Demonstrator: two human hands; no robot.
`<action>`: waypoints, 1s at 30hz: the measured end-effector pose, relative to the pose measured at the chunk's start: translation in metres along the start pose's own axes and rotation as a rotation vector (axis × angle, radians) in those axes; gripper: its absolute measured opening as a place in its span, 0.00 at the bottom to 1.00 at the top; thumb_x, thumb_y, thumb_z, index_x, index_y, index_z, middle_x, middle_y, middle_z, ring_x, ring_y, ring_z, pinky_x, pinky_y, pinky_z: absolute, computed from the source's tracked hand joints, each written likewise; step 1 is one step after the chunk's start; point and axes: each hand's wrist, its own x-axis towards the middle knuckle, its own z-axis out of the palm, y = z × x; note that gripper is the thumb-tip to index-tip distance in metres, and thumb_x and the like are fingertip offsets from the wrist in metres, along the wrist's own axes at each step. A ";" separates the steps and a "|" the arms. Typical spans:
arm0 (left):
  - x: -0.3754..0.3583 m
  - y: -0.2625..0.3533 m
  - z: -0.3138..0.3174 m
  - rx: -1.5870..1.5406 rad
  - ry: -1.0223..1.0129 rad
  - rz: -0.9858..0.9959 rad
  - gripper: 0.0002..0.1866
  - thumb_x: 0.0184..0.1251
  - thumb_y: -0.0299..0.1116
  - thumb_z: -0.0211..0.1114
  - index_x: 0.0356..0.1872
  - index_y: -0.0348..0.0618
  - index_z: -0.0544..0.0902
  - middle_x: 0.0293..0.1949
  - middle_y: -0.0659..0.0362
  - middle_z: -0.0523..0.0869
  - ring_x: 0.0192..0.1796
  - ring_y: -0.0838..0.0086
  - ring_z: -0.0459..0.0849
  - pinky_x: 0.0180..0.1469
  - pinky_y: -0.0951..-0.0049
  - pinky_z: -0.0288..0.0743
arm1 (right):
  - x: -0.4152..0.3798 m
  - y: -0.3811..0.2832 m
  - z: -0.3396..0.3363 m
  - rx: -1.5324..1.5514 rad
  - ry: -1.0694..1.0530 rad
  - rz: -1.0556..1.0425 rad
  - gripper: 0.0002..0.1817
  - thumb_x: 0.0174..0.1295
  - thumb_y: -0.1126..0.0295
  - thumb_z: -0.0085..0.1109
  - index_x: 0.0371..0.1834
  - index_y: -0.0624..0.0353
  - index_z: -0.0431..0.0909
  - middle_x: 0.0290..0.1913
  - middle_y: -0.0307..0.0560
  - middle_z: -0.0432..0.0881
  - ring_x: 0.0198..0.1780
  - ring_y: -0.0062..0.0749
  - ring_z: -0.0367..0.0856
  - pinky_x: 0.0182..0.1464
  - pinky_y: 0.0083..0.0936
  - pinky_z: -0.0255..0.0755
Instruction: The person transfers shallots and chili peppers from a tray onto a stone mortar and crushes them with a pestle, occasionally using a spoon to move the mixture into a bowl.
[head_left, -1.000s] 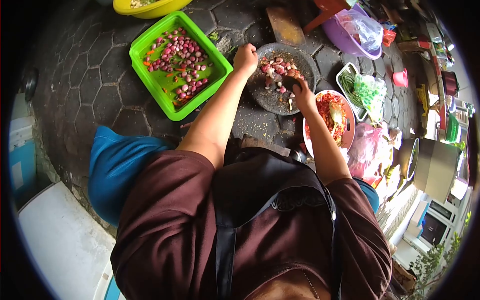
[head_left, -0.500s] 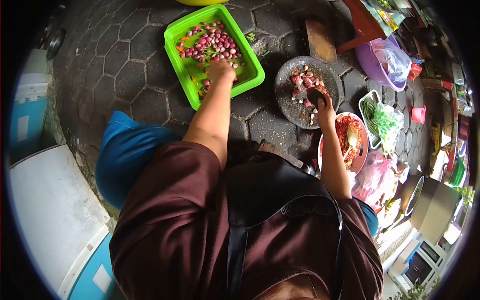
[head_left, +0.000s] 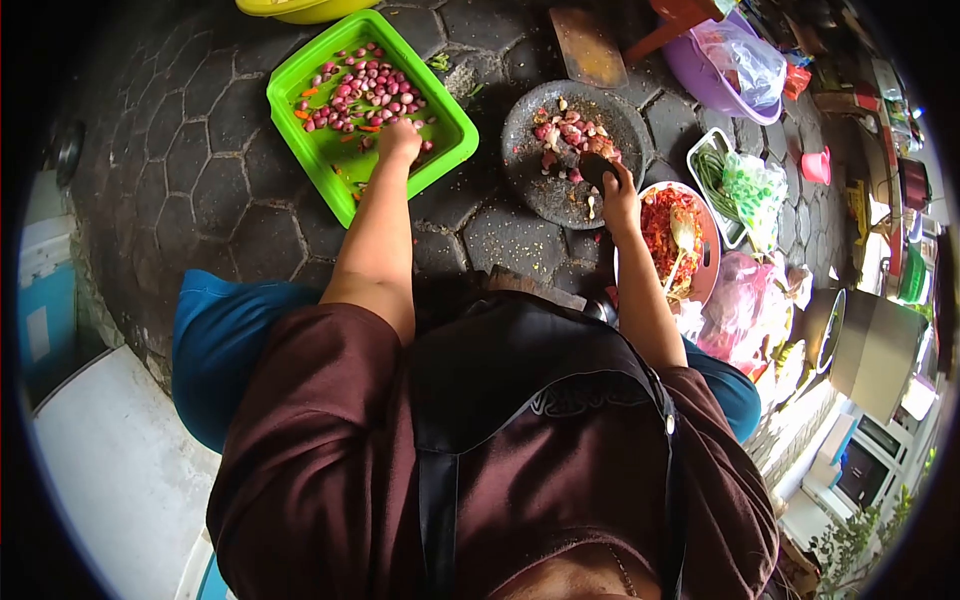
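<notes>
Since a second ago the left hand (head_left: 398, 140) has left the rim of the stone mortar (head_left: 520, 165) and now sits in the green tray (head_left: 300, 120), fingers curled down among the peeled shallots (head_left: 355, 90); whether it has closed on any cannot be told. Meanwhile the right hand (head_left: 620, 195) has stayed at the mortar, wrapped around the dark stone pestle (head_left: 596, 168). Its long axis runs from the palm up and left toward the mortar's middle, the blunt end pointing at the crushed shallots and garlic (head_left: 565, 135) lying there. Just right of that hand stands a pink bowl of red chilli (head_left: 660, 230) with a spoon (head_left: 682, 240) in it, and beyond it a white basket of greens (head_left: 735, 185).
</notes>
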 end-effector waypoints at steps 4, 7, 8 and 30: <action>-0.005 0.065 -0.015 -0.441 -0.177 0.021 0.07 0.52 0.28 0.62 0.34 0.45 0.80 0.21 0.65 0.78 0.20 0.80 0.74 0.20 0.75 0.73 | 0.004 0.008 -0.003 0.012 0.028 0.024 0.22 0.64 0.55 0.47 0.59 0.49 0.68 0.47 0.62 0.78 0.50 0.58 0.76 0.52 0.40 0.69; -0.024 0.124 0.017 -0.512 -0.440 0.243 0.08 0.53 0.29 0.61 0.36 0.47 0.80 0.24 0.64 0.79 0.23 0.81 0.76 0.21 0.76 0.73 | 0.006 0.017 0.000 0.028 0.056 0.063 0.21 0.63 0.54 0.48 0.58 0.44 0.69 0.47 0.60 0.79 0.49 0.54 0.77 0.51 0.38 0.69; -0.029 0.143 0.037 -0.429 -0.457 0.252 0.09 0.53 0.29 0.61 0.36 0.46 0.81 0.25 0.63 0.80 0.24 0.81 0.77 0.20 0.77 0.73 | 0.004 0.014 -0.002 0.014 0.049 0.077 0.20 0.64 0.54 0.48 0.58 0.43 0.69 0.46 0.60 0.79 0.49 0.54 0.77 0.51 0.38 0.70; -0.044 0.185 0.066 -1.111 -0.622 -0.190 0.10 0.60 0.40 0.66 0.28 0.45 0.80 0.21 0.64 0.78 0.22 0.78 0.77 0.27 0.75 0.74 | 0.001 -0.024 0.008 -0.355 0.050 -0.142 0.25 0.63 0.57 0.49 0.65 0.39 0.60 0.34 0.66 0.76 0.35 0.58 0.80 0.34 0.48 0.74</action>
